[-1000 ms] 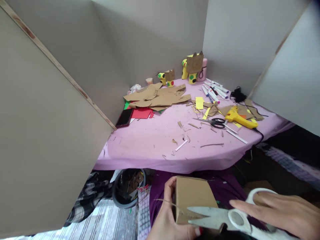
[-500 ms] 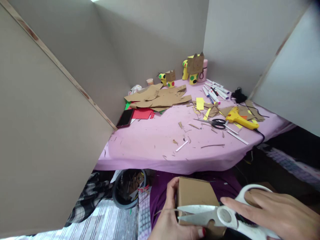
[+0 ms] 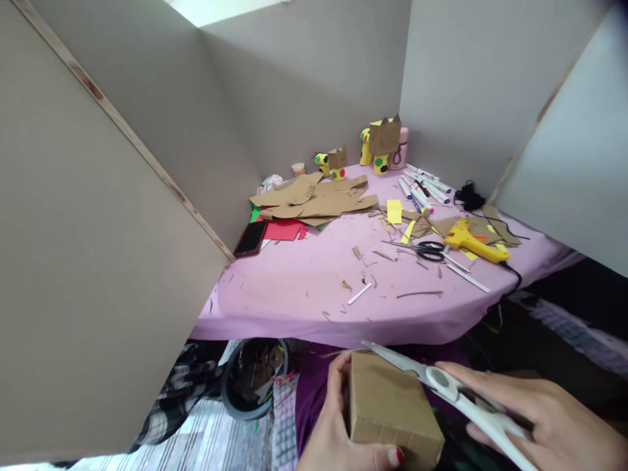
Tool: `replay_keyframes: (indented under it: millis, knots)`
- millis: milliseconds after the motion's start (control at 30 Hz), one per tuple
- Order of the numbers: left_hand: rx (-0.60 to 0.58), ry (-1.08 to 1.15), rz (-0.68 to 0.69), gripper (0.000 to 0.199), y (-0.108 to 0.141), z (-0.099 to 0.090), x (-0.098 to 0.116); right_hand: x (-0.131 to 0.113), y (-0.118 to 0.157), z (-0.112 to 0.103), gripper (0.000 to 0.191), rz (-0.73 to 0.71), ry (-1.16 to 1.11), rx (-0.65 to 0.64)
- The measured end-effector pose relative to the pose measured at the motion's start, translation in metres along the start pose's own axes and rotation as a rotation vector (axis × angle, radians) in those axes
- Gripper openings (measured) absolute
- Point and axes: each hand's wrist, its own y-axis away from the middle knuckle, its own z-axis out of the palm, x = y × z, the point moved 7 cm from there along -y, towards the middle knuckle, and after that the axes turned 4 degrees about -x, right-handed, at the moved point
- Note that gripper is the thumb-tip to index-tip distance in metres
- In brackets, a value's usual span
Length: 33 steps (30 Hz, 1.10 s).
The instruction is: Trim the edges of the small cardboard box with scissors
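Note:
Low in the view, my left hand (image 3: 331, 425) is wrapped round a small brown cardboard box (image 3: 387, 399) from its left side, thumb along the front. My right hand (image 3: 549, 412) grips the handles of white-handled scissors (image 3: 444, 383). Their blades look closed and point up and left, lying across the far edge of the box top; I cannot tell whether they touch it. A thin brown strip trails by the left fingers. The box is over my lap, just in front of the table edge.
On the pink-covered table (image 3: 289, 294) lie cardboard pieces (image 3: 318, 199), black-handled scissors (image 3: 430, 250), a yellow glue gun (image 3: 473, 242), markers (image 3: 426, 186), a phone (image 3: 251, 238) and scraps. Cardboard-and-yellow figures (image 3: 385, 140) stand behind. A bin (image 3: 228, 386) is below left; partitions rise around.
The scissors have gone from open across the near part of the box top to closed at its far edge. My right hand has turned with them; the left still holds the box.

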Motion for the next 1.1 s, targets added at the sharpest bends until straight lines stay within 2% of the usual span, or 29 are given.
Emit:
replay_keyframes:
  millis: [100, 167, 233, 300, 333, 400, 500, 633, 800, 867, 967, 1100]
  knots:
    - [0.085, -0.145, 0.030, 0.094, -0.001, -0.008, 0.011, 0.008, -0.013, -0.016, 0.050, 0.081, 0.049, 0.083]
    - [0.222, -0.317, 0.052, 0.093, -0.002, -0.019, 0.028, 0.019, -0.030, -0.036, 0.051, 0.170, 0.149, 0.165]
    - [0.386, -0.622, 0.166, 0.087, -0.006, -0.030, 0.059, 0.035, -0.052, -0.059, 0.053, 0.287, 0.267, 0.235]
    - [0.493, -1.022, 0.358, 0.080, -0.013, -0.032, 0.097, 0.048, -0.079, -0.076, 0.054, 0.331, 0.318, 0.273]
    - [0.503, -1.202, 0.436, 0.078, -0.019, -0.030, 0.112, 0.053, -0.093, -0.081, 0.055, 0.336, 0.335, 0.280]
    - [0.458, -1.462, 0.501, 0.077, -0.034, -0.028, 0.131, 0.061, -0.118, -0.085, 0.051, 0.332, 0.365, 0.280]
    - [0.416, -1.600, 0.543, 0.083, -0.052, -0.032, 0.144, 0.065, -0.146, -0.077, 0.041, 0.264, 0.355, 0.248]
    - [0.421, -1.587, 0.539, 0.084, -0.063, -0.040, 0.143, 0.062, -0.162, -0.069, 0.031, 0.146, 0.263, 0.230]
    - [0.403, -1.429, 0.526, 0.076, -0.067, -0.046, 0.135, 0.046, -0.163, -0.083, 0.034, 0.069, 0.022, 0.329]
    - [0.402, -1.283, 0.507, 0.076, -0.066, -0.046, 0.134, 0.030, -0.162, -0.082, 0.042, 0.037, -0.153, 0.360]
    - [0.343, -0.975, 0.427, 0.077, -0.064, -0.041, 0.128, -0.004, -0.163, -0.067, 0.057, -0.027, -0.488, 0.340]
    - [0.209, -0.639, 0.308, 0.081, -0.062, -0.030, 0.112, -0.033, -0.166, -0.047, 0.040, -0.024, -0.865, 0.329]
